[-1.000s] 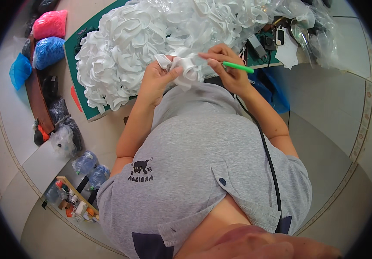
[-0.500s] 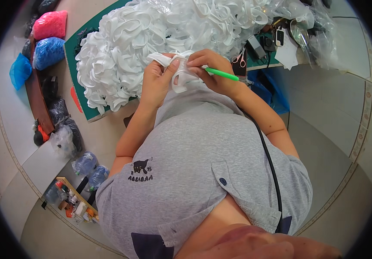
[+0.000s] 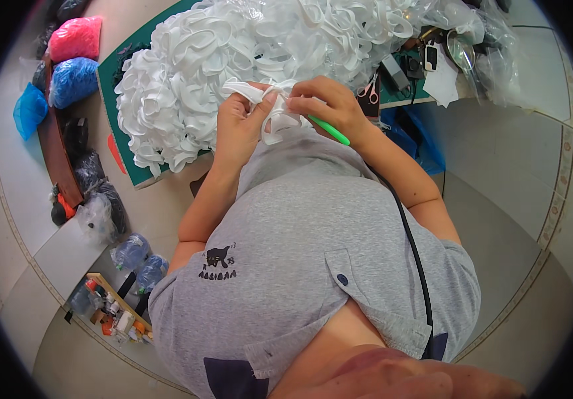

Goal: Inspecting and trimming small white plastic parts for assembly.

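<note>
My left hand point(image 3: 240, 123) pinches a small white looped strip piece point(image 3: 274, 118) held in front of my chest. My right hand point(image 3: 329, 106) grips the same white piece from the right and also holds a thin green tool point(image 3: 329, 130) that sticks out toward my right wrist. Just beyond both hands lies a big heap of similar white loops point(image 3: 233, 60) on a dark green mat point(image 3: 117, 133).
Scissors point(image 3: 369, 90), small gadgets and clear plastic bags point(image 3: 479, 46) lie at the mat's right end. Pink point(image 3: 73, 36) and blue bags point(image 3: 73, 80) sit on the floor at left, with dark bags, plastic bottles point(image 3: 133, 256) and a tray of small items point(image 3: 117, 312) nearer me.
Both hands have lifted the white piece off the heap's edge and drawn it closer to my chest, fingers now bunched together on it.
</note>
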A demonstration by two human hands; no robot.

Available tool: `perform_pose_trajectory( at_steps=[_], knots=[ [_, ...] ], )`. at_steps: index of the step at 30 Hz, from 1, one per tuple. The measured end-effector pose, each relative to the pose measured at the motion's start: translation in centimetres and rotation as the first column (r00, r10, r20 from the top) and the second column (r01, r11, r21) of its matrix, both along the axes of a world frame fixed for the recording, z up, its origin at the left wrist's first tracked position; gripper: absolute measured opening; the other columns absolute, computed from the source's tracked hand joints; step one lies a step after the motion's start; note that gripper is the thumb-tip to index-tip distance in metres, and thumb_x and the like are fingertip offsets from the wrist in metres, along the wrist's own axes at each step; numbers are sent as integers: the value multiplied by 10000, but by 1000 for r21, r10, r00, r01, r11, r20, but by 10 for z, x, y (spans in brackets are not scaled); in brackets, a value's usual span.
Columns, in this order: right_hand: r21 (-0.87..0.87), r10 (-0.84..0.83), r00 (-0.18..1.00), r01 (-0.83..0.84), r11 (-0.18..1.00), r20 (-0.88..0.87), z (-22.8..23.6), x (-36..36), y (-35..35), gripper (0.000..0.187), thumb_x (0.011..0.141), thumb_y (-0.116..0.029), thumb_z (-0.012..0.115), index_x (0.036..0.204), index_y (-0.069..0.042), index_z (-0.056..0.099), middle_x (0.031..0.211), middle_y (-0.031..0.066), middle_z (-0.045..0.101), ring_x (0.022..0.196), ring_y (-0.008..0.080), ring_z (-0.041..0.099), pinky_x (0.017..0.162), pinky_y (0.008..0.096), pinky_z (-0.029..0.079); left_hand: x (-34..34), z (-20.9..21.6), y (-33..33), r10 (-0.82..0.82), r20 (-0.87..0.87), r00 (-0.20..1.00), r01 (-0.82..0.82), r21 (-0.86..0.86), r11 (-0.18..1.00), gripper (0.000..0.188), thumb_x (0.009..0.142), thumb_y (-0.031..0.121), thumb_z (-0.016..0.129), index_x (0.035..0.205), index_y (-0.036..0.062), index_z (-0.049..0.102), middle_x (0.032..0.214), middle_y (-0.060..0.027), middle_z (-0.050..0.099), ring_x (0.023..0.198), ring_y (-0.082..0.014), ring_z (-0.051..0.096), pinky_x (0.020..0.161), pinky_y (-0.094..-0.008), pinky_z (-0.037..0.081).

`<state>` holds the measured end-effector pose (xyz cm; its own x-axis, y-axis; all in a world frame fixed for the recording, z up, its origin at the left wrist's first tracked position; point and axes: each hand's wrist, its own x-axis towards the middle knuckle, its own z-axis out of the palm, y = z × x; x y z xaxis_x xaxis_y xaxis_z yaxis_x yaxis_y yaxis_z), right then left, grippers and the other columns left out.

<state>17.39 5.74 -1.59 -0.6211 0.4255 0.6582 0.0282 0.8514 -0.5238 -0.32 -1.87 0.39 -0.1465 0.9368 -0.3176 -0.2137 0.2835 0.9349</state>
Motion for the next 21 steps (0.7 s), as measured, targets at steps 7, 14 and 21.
perform_pose_trajectory(
  at_steps=[7, 14, 21],
  knots=[
    [-738, -109, 993, 46, 673, -38, -24, -8, 7, 63, 846, -68, 644, 853, -10, 622, 774, 42, 592, 740, 113, 538, 669, 238, 420, -7, 0, -1, -12, -124, 992, 20, 64, 998, 219, 876, 121, 631, 1033, -23, 579, 806, -38, 616, 574, -60, 505, 504, -198, 392],
    [-917, -106, 941, -282, 283, -323, -5, 14, 16, 133, 870, -120, 641, 919, 3, 645, 773, 17, 595, 755, 85, 538, 658, 224, 412, -14, 3, -4, -112, 419, 901, 118, 13, 993, 395, 854, 131, 659, 1177, -33, 501, 1036, -100, 611, 838, -126, 610, 738, -228, 491],
    [-127, -83, 995, 89, 988, 54, 16, 8, 2, 298, 652, 37, 682, 932, -56, 642, 897, 97, 605, 769, 259, 606, 694, 298, 484, -7, -3, 0, -199, 221, 955, 189, 64, 980, 370, 895, 186, 615, 1180, -23, 507, 1083, -99, 611, 931, -165, 608, 856, -289, 463]
  ],
)
